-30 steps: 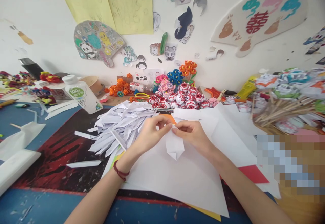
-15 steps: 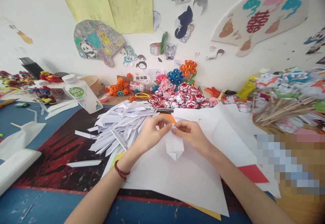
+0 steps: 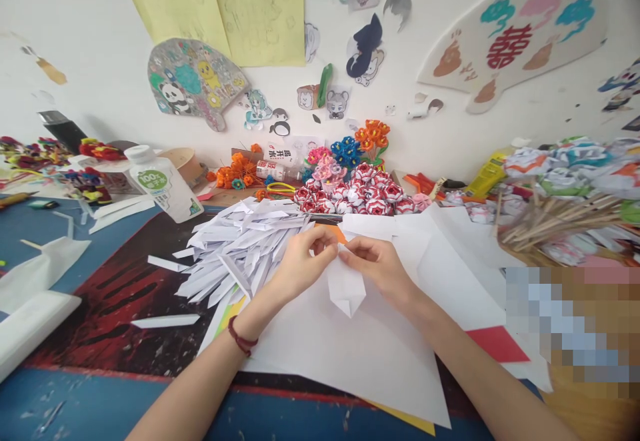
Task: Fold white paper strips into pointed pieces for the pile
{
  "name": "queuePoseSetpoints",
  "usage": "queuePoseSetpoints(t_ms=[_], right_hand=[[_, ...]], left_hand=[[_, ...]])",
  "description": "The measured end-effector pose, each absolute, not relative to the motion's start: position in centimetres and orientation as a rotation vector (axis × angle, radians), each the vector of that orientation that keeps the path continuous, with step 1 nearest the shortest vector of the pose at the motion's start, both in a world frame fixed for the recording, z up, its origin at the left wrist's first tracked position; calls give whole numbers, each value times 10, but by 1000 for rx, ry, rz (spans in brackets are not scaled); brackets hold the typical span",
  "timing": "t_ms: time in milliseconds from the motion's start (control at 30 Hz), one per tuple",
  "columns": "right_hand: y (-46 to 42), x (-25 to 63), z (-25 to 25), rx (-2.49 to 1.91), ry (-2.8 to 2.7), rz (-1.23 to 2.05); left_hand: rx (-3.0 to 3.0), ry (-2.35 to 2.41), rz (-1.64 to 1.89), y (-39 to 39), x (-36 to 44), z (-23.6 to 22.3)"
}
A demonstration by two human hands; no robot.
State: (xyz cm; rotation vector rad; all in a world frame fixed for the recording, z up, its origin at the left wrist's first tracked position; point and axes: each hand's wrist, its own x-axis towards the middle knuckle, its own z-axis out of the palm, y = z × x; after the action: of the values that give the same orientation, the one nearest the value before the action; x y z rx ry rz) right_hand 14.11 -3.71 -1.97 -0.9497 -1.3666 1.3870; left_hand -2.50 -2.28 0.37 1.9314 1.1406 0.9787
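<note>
Between my two hands is a small folded white paper point(image 3: 347, 288), its pointed end hanging down toward me. My left hand point(image 3: 311, 254) pinches its top edge with thumb and fingers. Close beside it, my right hand point(image 3: 374, 261) grips the same top edge, the fingertips of both hands nearly touching. Beneath the hands lies a large white sheet point(image 3: 345, 361) on the table. A big pile of folded white paper strips point(image 3: 225, 248) rests just left of my left hand.
A white bottle point(image 3: 165, 184) stands tilted behind the pile. Red-and-white paper flowers point(image 3: 373, 191) line the back by the wall. Bundled sticks point(image 3: 565, 224) with paper flowers are at right. A red paper piece point(image 3: 500, 344) lies near my right forearm. One loose strip point(image 3: 166, 322) lies at left.
Both hands stay pinched on the folded paper. Its hanging end has shifted slightly to the right, and the camera view has moved a little.
</note>
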Motion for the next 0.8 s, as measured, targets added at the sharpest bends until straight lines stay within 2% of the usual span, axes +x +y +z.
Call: queuePoseSetpoints(t_ms=[800], right_hand=[[-34,147,-21,-974,-1288,1298]], left_hand=[[1963,1099,946,-22,-26,5]])
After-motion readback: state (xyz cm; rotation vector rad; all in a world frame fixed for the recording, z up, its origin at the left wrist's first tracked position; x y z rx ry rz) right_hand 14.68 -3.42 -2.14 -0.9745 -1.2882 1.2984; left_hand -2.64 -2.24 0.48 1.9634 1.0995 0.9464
